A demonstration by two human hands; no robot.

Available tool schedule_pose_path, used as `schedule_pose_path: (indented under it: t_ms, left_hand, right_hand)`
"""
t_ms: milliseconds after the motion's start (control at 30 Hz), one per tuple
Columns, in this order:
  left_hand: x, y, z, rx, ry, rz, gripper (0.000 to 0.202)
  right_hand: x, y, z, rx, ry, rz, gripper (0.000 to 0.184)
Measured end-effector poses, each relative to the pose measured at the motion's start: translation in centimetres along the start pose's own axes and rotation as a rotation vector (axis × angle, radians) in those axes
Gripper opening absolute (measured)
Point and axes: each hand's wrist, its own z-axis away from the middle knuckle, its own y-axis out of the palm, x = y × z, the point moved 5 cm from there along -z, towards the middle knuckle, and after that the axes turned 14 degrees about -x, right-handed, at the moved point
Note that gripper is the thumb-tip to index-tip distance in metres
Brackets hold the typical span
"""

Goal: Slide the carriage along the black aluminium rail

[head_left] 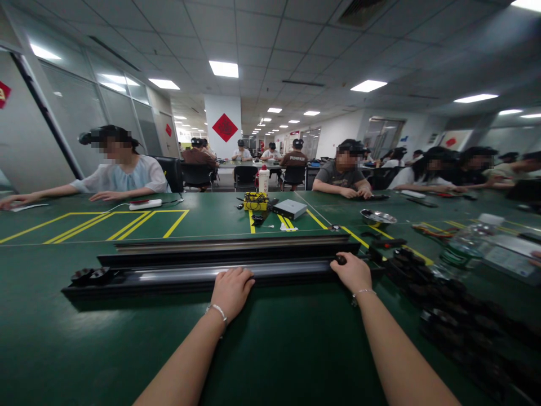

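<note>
A long black rail point(169, 276) with a shiny inner channel lies crosswise on the green table in front of me. My left hand point(231, 290) is closed over its near edge around the middle, fingers bent across the channel. At the right end of the rail, my right hand point(353, 272) pinches a small black part point(340, 259), mostly covered by the fingers. Two round dark pieces point(89, 274) sit at the rail's left end. Just behind lies another long black rail point(228, 246), parallel to the first.
Many dark small parts point(460, 316) are heaped on the right, near a plastic bottle point(469, 245). Farther back are a metal bowl point(378, 216), a grey box point(289, 209) and a yellow box with black cables point(256, 201). Co-workers sit across the table point(127, 327).
</note>
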Motion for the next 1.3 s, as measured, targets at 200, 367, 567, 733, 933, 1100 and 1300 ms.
schedule_pose_path:
  t_ms: [200,367,567,733,933,1100,1300]
  left_hand:
    - [0.0,0.0,0.0,0.026,-0.018,-0.003,0.026]
    - [-0.1,0.0,-0.1,0.045,-0.03,-0.01,0.027]
    - [0.0,0.1,0.0,0.029,-0.019,-0.014,0.026]
    - [0.1,0.1,0.0,0.019,-0.007,-0.011,0.026]
    - [0.1,0.1,0.0,0.028,-0.009,-0.014,0.025]
    - [0.1,0.1,0.0,-0.001,0.004,-0.019,0.025]
    - [0.2,0.3,0.0,0.001,0.009,-0.019,0.025]
  right_hand:
    - [-0.1,0.0,-0.1,-0.022,-0.002,-0.022,0.038]
    - [-0.5,0.3,-0.2,-0.04,0.003,-0.043,0.037]
    - [-0.7,0.3,-0.2,-0.023,0.037,-0.044,0.041]
    - [-0.6,0.1,-0.1,-0.02,0.052,-0.054,0.04]
    - [-0.7,0.0,-0.1,0.003,0.059,-0.057,0.04]
    - [-0.8,0.1,-0.1,0.008,0.071,-0.064,0.038]
    - [-1.0,0.0,0.0,-0.027,0.062,-0.098,0.037]
